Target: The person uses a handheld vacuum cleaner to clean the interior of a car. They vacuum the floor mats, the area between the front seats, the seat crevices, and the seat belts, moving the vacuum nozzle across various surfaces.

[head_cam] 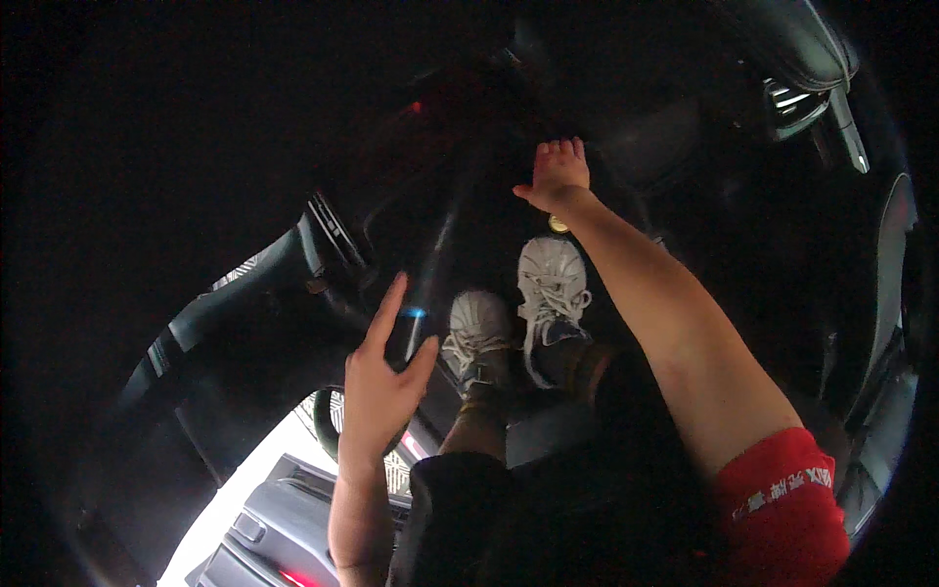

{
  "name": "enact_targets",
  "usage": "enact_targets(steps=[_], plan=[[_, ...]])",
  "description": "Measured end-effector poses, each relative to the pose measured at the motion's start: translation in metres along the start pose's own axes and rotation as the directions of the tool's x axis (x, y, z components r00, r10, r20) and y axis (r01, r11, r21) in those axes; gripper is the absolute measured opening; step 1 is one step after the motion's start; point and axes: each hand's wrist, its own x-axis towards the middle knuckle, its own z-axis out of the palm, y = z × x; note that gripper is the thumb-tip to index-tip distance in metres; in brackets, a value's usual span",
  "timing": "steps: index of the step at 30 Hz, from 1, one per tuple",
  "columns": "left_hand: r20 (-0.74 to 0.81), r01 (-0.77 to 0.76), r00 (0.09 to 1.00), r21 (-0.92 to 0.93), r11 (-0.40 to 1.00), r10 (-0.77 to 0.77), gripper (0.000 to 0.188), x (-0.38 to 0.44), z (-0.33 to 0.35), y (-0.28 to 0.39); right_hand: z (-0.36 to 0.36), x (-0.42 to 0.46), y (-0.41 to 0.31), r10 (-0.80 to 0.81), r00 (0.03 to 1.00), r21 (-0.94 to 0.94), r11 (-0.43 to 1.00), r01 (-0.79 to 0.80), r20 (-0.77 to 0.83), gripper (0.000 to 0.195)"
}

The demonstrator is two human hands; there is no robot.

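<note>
My right hand (559, 172) reaches forward into a dark car footwell, back of the hand up and thumb out to the side. What lies under its palm is too dark to make out. Just below that wrist shows a small round gold-coloured thing (559, 223). My left hand (383, 381) is lower and to the left, its index finger and thumb spread apart with nothing visible between them. A small blue light (415, 313) shines close to its fingers, beside a pale, narrow sill edge (440, 238).
My two laced sneakers (554, 282) stand below my right hand. At lower left is an open car door with a grey inner panel (282, 506), bright ground beyond it. A padded leather part (799, 44) juts in at upper right. A red light (417, 107) glows ahead.
</note>
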Motion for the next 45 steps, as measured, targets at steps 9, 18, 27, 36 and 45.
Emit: enact_targets(steps=[9, 18, 27, 36, 45], plan=[[-0.137, -0.006, 0.990, -0.153, 0.988, -0.016, 0.070, -0.007, -0.036, -0.002, -0.008, -0.013, -0.007, -0.033, 0.990, 0.356, 0.931, 0.079, -0.134, 0.057], [0.353, -0.047, 0.934, -0.029, 0.998, 0.054, 0.063, 0.111, -0.059, 0.066, -0.040, -0.131, 0.033, -0.649, 0.707, 0.403, 0.589, 0.700, -0.280, 0.043], [0.351, -0.409, 0.899, 0.463, 0.787, 0.261, 0.067, 0.145, 0.077, 0.027, -0.070, -0.141, 0.032, -0.866, 0.489, 0.346, 0.430, 0.834, -0.104, 0.041], [0.530, -0.353, 0.838, 0.352, 0.867, 0.126, 0.067, 0.108, 0.038, 0.042, -0.058, -0.145, 0.046, -0.858, 0.439, 0.379, 0.326, 0.866, -0.267, 0.038], [0.374, -0.401, 0.910, 0.691, 0.602, 0.178, 0.075, 0.124, 0.058, 0.008, -0.067, -0.134, 0.045, -0.838, 0.441, 0.355, 0.325, 0.876, -0.321, 0.033]])
